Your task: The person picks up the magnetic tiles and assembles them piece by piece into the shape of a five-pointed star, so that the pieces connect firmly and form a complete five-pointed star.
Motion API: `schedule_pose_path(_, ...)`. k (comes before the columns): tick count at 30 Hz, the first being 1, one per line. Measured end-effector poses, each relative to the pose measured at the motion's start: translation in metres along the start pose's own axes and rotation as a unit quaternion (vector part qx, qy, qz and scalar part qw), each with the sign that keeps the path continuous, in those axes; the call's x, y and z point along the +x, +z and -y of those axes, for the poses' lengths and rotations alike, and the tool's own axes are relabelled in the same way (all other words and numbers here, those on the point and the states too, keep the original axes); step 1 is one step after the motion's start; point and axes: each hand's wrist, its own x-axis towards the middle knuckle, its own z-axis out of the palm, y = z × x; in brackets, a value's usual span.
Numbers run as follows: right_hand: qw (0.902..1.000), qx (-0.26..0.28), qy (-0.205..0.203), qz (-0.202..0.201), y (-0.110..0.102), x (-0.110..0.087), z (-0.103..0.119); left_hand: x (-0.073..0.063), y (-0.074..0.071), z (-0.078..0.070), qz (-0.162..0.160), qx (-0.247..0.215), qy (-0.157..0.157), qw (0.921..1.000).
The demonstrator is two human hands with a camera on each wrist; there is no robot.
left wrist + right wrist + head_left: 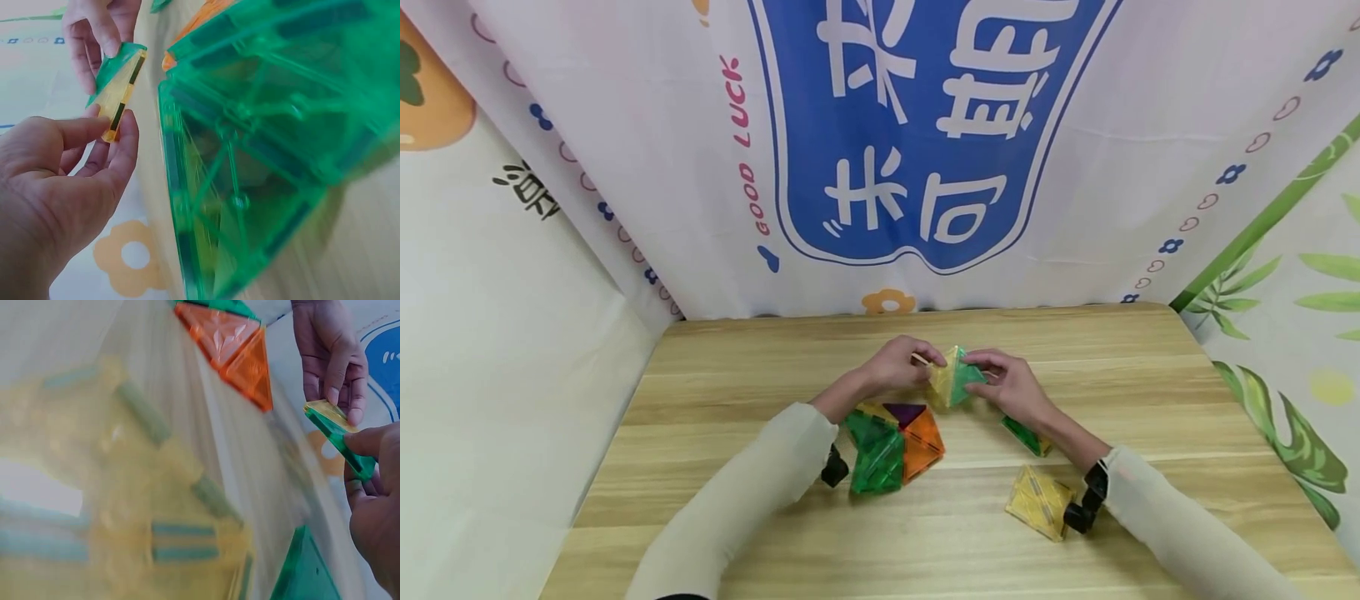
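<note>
A yellow triangular magnetic tile [940, 383] and a green triangular magnetic tile [966, 384] meet along one edge, raised over the far part of the table. My left hand [897, 364] pinches the yellow one between thumb and fingers. From the other side, my right hand [1015, 389] pinches the green one. Seen from the left wrist, the yellow tile [119, 95] shows dark magnet strips along its edge. In the right wrist view the green tile [340, 442] lies tilted between thumb and fingers, touching the yellow one.
Below my left hand stands a cluster of green tiles [878, 463], orange tiles [922, 446] and a purple tile [906, 414]. A green piece [1022, 434] lies under my right forearm. Joined yellow tiles [1040, 502] rest by the right wrist camera. A printed curtain [1075, 250] hangs behind the wooden table [955, 533].
</note>
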Motion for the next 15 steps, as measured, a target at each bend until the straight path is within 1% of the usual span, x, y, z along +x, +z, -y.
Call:
schedule_pose_path(3,0.9998,0.02,0.005,0.008,0.007,0.0,0.007,-0.01,-0.008,0.001,0.002,0.003,0.002,1.0)
schedule_pose_path(7,0.9992,0.031,0.008,0.022,0.018,0.002,0.013,-0.023,-0.018,0.005,0.008,-0.014,-0.005,0.9999)
schedule_pose_path(15,0.9981,0.042,0.007,0.046,0.037,0.008,0.019,-0.039,-0.034,0.021,0.014,-0.064,-0.022,0.9976)
